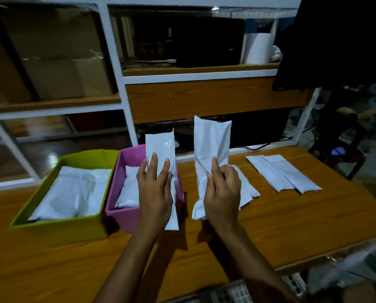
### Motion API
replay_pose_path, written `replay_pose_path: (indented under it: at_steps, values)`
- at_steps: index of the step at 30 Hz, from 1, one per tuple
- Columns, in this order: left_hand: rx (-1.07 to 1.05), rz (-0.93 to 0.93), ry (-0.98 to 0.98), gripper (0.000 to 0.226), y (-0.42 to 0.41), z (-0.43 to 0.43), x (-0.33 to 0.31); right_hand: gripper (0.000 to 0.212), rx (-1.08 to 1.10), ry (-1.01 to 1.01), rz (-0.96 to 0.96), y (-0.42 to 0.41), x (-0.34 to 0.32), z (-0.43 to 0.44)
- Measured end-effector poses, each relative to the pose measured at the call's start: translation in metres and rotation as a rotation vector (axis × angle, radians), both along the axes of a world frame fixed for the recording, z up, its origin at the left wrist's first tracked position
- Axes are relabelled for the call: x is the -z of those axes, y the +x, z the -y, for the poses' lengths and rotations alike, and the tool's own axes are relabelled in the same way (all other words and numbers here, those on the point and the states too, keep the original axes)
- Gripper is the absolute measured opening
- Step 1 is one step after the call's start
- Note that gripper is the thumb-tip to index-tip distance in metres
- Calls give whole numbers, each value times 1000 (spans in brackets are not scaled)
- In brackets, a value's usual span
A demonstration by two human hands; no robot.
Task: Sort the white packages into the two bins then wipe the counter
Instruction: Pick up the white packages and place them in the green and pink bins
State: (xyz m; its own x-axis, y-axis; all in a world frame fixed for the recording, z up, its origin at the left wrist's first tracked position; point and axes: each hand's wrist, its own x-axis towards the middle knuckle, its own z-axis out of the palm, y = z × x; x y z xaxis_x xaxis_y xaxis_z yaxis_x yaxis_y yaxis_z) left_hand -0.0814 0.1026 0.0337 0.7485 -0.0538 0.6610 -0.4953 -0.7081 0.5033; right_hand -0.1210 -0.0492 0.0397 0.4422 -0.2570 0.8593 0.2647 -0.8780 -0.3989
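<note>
My left hand holds a narrow white package upright over the right side of the pink bin. My right hand grips a wider white package upright above the wooden counter. Another white package lies on the counter just behind my right hand. Two more white packages lie flat side by side at the right. The green bin at the left holds large white packages. Smaller white packages lie in the pink bin.
White-framed shelving stands behind the counter with cardboard boxes at the left and a paper roll at the right. A dark monitor hangs at the upper right. A chair stands beyond the counter's right end.
</note>
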Motion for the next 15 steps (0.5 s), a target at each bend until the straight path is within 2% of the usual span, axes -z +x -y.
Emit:
replay_pose_path:
  at_steps: [8, 15]
  values:
    - [-100, -6, 62, 44, -54, -79, 13, 42, -141, 28, -34, -36, 21, -65]
    - [-123, -23, 190, 48, -17, -108, 9, 35, -219, -20, -140, 2, 21, -90]
